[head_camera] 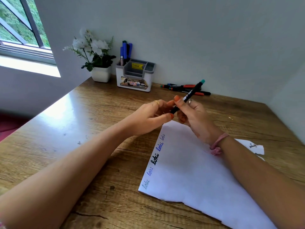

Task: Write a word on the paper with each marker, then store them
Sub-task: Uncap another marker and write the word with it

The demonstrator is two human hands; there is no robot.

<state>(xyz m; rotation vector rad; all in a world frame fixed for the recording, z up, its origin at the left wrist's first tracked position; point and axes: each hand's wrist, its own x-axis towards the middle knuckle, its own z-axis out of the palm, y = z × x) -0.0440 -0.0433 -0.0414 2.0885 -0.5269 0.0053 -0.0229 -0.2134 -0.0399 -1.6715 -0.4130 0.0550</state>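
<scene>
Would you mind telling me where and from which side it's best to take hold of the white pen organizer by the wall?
Grip the pen organizer across its two flat side walls, low on the white body, coming from the front. The wall stands close behind it, markers stick up from its back-left compartment, and the flower pot crowds its left, so probably angle in slightly from the right.

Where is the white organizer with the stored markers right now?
In the head view, the white organizer stands at the back of the wooden desk against the wall, right of the flower pot and left of the loose markers.
</scene>
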